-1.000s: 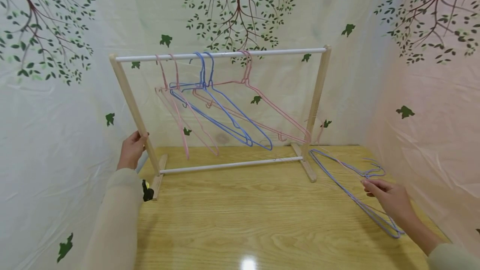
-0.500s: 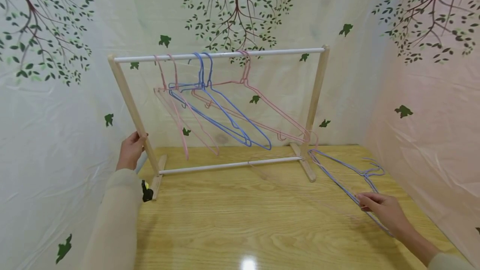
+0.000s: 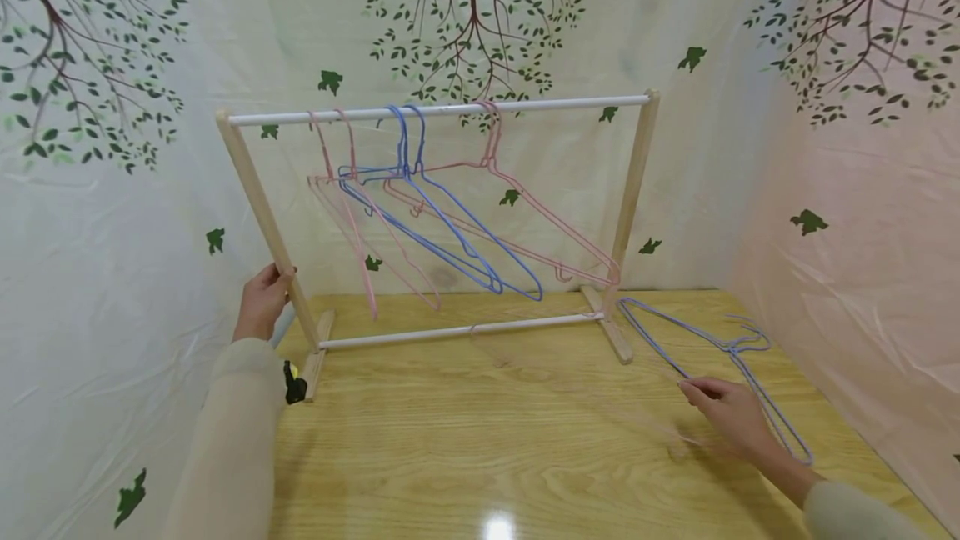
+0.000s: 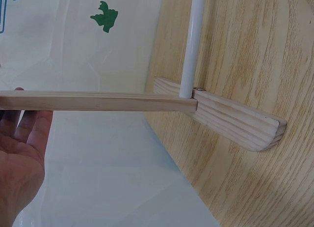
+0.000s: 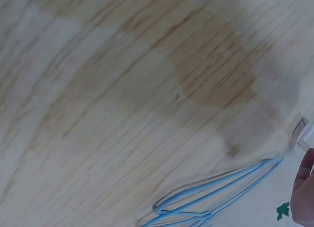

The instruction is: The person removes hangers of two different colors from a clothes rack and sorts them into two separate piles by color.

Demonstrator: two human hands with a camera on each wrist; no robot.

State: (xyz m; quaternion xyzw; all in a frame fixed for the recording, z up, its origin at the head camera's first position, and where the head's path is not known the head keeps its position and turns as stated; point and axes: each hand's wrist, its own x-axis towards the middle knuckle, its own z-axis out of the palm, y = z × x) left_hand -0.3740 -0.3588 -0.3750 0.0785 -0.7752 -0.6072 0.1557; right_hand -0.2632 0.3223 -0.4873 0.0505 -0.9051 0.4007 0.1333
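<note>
In the head view my left hand (image 3: 262, 302) grips the left wooden post (image 3: 258, 190) of a small clothes rack. The left wrist view shows the fingers behind that post, with the palm toward the camera. My right hand (image 3: 727, 415) pinches a thin pink hanger (image 3: 686, 441), blurred and faint over the table. Beneath and beyond this hand lie blue hangers (image 3: 732, 348), overlapping on the wood. From the rack's white top rail (image 3: 562, 106) hang pink hangers (image 3: 352, 148) at left, blue hangers (image 3: 422, 140) in the middle and more pink ones (image 3: 555, 219) toward the right.
A white lower bar (image 3: 420, 335) joins the rack's wooden feet (image 3: 617, 344). By the left foot sits a small black object (image 3: 294, 382). Leaf-printed sheeting (image 3: 697, 190) encloses the wooden table (image 3: 465, 440) at the back and both sides.
My right hand has moved left and slightly nearer, drawing the pink hanger off the blue ones and across the table. My left hand stays on the post, and the hung hangers barely shift.
</note>
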